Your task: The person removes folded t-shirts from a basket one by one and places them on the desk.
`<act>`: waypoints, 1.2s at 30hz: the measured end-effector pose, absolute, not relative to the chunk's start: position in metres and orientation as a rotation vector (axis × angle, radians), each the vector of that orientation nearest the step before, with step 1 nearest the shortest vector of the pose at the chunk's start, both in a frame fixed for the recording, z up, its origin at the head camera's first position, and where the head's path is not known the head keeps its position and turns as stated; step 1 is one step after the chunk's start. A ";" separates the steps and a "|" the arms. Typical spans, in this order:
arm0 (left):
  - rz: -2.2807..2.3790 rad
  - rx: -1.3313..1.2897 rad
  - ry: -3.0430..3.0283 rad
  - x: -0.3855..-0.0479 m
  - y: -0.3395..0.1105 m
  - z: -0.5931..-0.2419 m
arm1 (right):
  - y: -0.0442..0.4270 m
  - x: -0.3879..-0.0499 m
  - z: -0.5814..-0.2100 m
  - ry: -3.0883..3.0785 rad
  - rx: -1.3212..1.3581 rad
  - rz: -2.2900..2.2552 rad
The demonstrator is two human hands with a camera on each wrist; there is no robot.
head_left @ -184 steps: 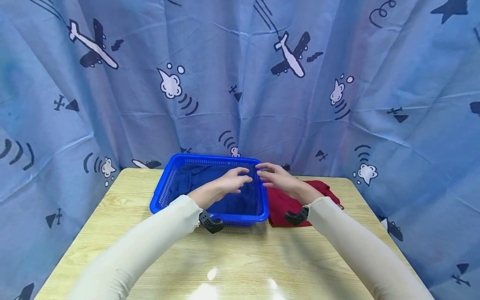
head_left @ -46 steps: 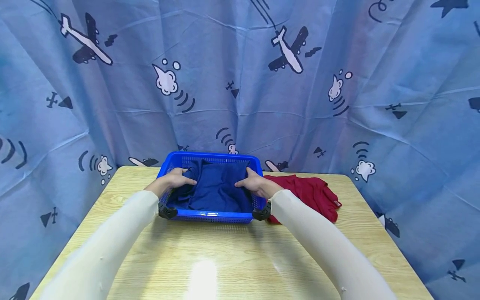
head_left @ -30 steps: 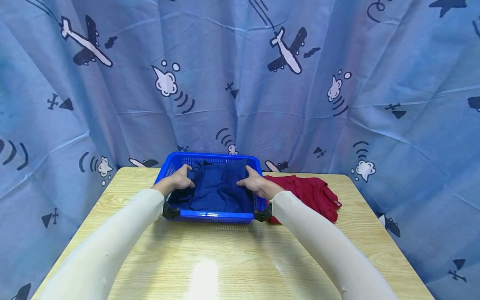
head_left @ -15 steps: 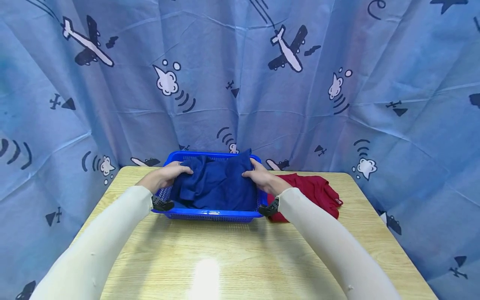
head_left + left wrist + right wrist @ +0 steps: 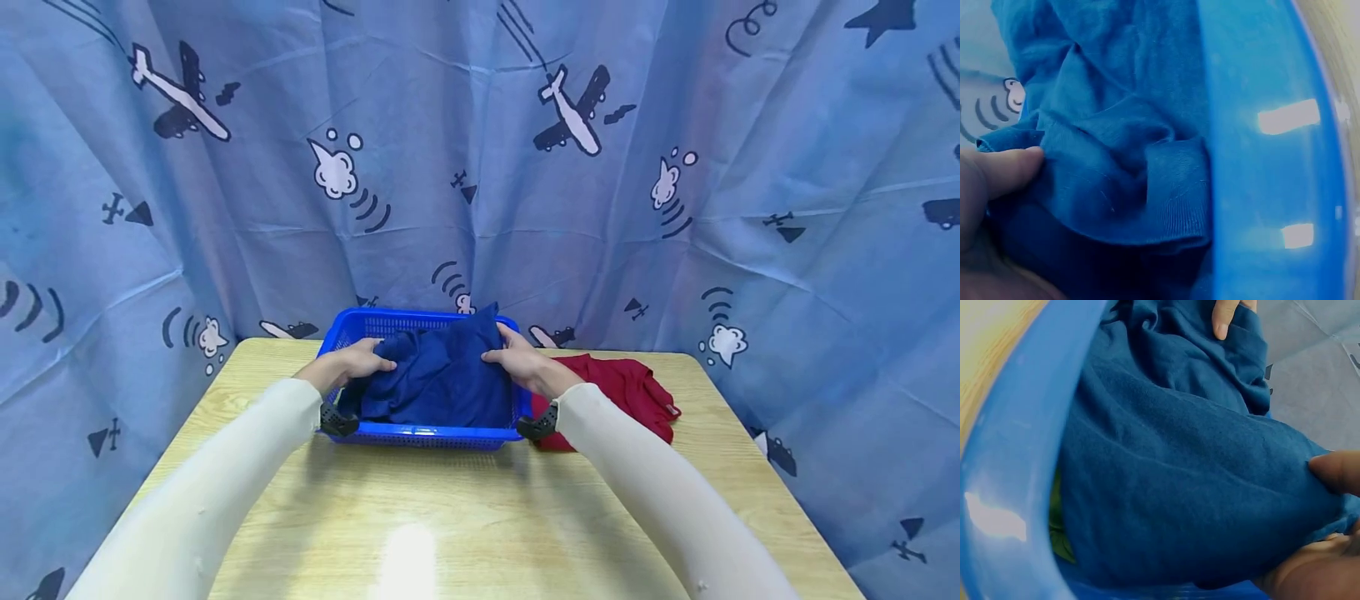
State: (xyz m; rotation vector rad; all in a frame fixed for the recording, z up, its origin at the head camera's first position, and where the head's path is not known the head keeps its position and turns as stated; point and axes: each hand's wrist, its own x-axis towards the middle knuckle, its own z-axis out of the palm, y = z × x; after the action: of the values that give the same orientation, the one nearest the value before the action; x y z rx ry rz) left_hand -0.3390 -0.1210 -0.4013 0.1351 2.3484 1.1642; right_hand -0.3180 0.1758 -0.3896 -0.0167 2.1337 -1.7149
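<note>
A dark blue garment with a ribbed band is bunched in a blue plastic basket. My left hand pinches its left side; in the left wrist view the thumb lies over the cloth close to the ribbed band. At the other side, my right hand pinches a raised corner between thumb and fingers, clearly seen in the right wrist view. That corner stands above the basket's rim, while the rest sags inside. Something green shows beneath the garment in the right wrist view.
A red garment with a small pale tag lies on the wooden table, right of the basket and partly behind my right forearm. A blue curtain printed with airplanes hangs behind and along both sides.
Both hands came from above the basket down to the blue garment. Its right corner has risen above the rim. In the last half second my left hand has shifted slightly inward.
</note>
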 end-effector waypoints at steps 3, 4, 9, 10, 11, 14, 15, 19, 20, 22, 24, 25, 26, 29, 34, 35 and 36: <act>1.231 0.126 2.307 -0.337 -0.127 -0.399 | 0.175 -0.317 -0.388 2.112 -0.048 -1.747; 1.251 0.125 2.311 -0.337 -0.130 -0.397 | 0.175 -0.317 -0.387 2.101 -0.062 -1.766; 1.323 0.171 2.375 -0.338 -0.143 -0.386 | 0.179 -0.318 -0.377 2.071 -0.103 -1.835; 1.348 0.184 2.376 -0.338 -0.146 -0.384 | 0.181 -0.319 -0.375 2.066 -0.105 -1.841; 1.382 0.203 2.369 -0.338 -0.147 -0.383 | 0.182 -0.319 -0.372 2.063 -0.109 -1.844; 1.503 0.262 2.320 -0.336 -0.150 -0.379 | 0.186 -0.320 -0.365 2.034 -0.135 -1.872; 1.537 0.278 2.313 -0.336 -0.151 -0.377 | 0.188 -0.320 -0.362 2.031 -0.140 -1.875; 1.624 0.311 2.310 -0.335 -0.152 -0.368 | 0.199 -0.320 -0.352 2.026 -0.142 -1.885; 1.637 0.313 2.307 -0.334 -0.152 -0.365 | 0.201 -0.320 -0.349 2.025 -0.147 -1.882; 1.650 0.320 2.308 -0.333 -0.152 -0.357 | 0.206 -0.320 -0.343 2.029 -0.156 -1.885; 1.655 0.333 2.316 -0.332 -0.151 -0.349 | 0.211 -0.319 -0.337 2.040 -0.165 -1.890; 1.661 0.336 2.319 -0.332 -0.150 -0.344 | 0.213 -0.319 -0.333 2.046 -0.171 -1.897; 1.657 0.347 2.328 -0.331 -0.149 -0.340 | 0.216 -0.318 -0.330 2.054 -0.175 -1.900; 1.657 0.367 2.339 -0.330 -0.145 -0.329 | 0.223 -0.317 -0.322 2.070 -0.180 -1.904; 1.670 0.365 2.339 -0.326 -0.137 -0.313 | 0.232 -0.311 -0.309 2.077 -0.175 -1.895; 1.672 0.365 2.342 -0.325 -0.136 -0.310 | 0.233 -0.310 -0.306 2.077 -0.176 -1.899; 1.673 0.371 2.347 -0.325 -0.135 -0.307 | 0.235 -0.309 -0.303 2.076 -0.176 -1.904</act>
State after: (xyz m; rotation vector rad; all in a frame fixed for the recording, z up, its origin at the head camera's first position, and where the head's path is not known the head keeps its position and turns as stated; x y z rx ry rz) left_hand -0.3250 -0.1346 -0.3073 0.3706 2.3473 1.6730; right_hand -0.3085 0.2347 -0.3030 -0.1762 2.0757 -1.9040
